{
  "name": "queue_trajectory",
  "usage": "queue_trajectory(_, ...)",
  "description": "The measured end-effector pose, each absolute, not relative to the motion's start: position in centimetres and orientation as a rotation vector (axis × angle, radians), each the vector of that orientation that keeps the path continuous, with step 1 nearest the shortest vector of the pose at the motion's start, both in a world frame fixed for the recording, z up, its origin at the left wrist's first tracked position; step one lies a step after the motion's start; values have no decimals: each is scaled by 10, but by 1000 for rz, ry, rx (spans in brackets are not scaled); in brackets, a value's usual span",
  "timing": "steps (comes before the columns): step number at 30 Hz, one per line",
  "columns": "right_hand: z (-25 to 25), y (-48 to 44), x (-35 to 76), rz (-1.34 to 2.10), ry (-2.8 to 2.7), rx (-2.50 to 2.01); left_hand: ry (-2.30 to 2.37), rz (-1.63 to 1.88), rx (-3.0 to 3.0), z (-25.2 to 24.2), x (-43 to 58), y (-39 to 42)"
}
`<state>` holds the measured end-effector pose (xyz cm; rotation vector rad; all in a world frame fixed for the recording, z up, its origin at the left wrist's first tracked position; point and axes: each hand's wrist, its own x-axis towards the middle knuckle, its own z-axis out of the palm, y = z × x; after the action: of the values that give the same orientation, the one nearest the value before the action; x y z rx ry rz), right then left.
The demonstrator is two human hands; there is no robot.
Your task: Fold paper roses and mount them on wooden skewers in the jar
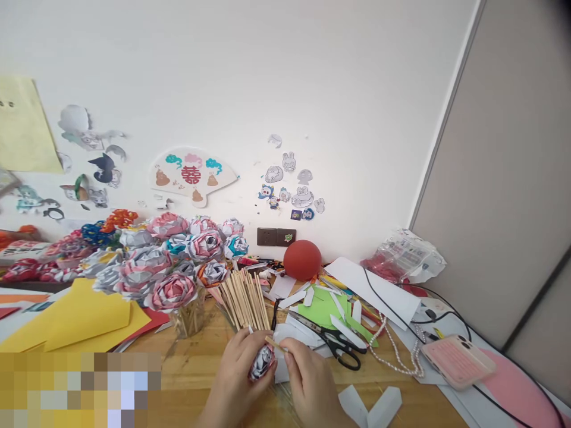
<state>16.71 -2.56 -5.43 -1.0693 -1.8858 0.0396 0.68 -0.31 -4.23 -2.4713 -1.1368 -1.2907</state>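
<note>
My left hand (236, 368) is curled around a small folded paper flower (262, 364), white and dark with a pink edge. Between the fingers of my right hand (310, 380) is a thin wooden stick (273, 343), its tip pointing toward the flower. Whether the tip touches the flower I cannot tell. Just behind my hands stands a bundle of wooden sticks (244, 294). Black-handled scissors (334, 343) lie to the right, beside white and green paper scraps (319, 310). Several finished paper roses (172, 289) stand in a clear container (187, 321) at the left.
Yellow paper sheets (89, 315) lie at the left. Behind the scraps sits a red balloon (302, 260). A pearl string (397, 365), black cables (468, 330) and a pink phone (457, 359) occupy the right. White paper strips (386, 407) lie near the front edge.
</note>
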Motion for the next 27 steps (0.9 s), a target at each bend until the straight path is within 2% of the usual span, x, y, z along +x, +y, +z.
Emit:
queue_trajectory(4, -56, -27, 163, 116, -1826, -1038, -1137, -1267, -2464, -46, 8, -3)
queue_trajectory(12, -57, -26, 166, -14, -1770, -1141, -1107, -1315, -2453, -44, 9, -5)
queue_trajectory(27, -55, -27, 166, -13, -1830, -1061, -1040, -1263, -2458, -47, 13, -6)
